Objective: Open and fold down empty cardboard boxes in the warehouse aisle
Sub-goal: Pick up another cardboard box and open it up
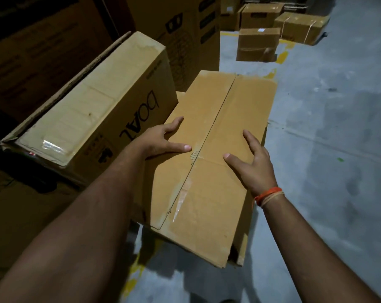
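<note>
In the head view, a long cardboard box lies between both hands, its long axis running away from the person and a little to the right, with the closed flap seam along it. The left hand rests on its left edge, fingers spread and straight. The right hand lies flat on the right flap. A printed box stands just left of the left hand.

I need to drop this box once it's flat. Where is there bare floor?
Bare grey floor lies right of the held box, short of the far boxes. The left is crowded: the printed box touches it, stacks behind.
</note>
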